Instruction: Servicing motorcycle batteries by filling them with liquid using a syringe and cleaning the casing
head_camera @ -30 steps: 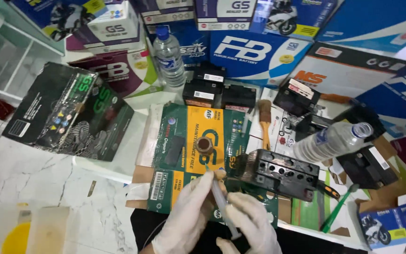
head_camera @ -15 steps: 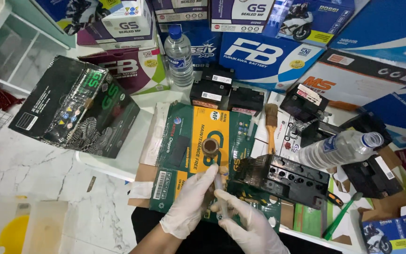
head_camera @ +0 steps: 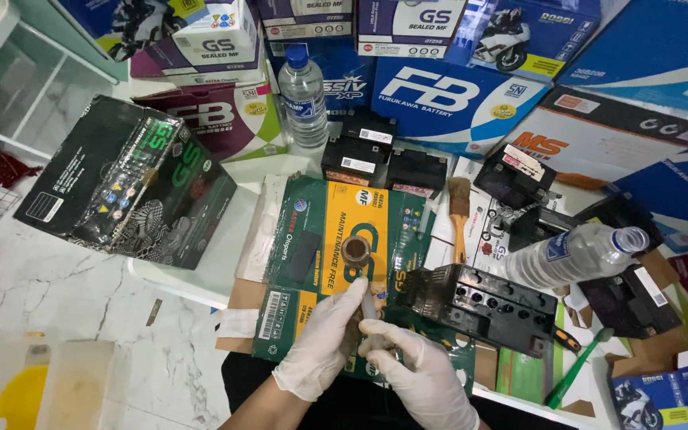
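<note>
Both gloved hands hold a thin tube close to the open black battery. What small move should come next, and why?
Probably shift the thin tube right toward the open black battery. Left hand and right hand pinch it over the flattened green carton, and the battery's ports face up beside it.

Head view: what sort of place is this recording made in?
Probably a small motorcycle-battery shop or repair corner. Boxed batteries crowd the back, loose black batteries sit unpacked, and an opened battery case lies on flattened cardboard beside the gloved left hand and right hand.
</note>
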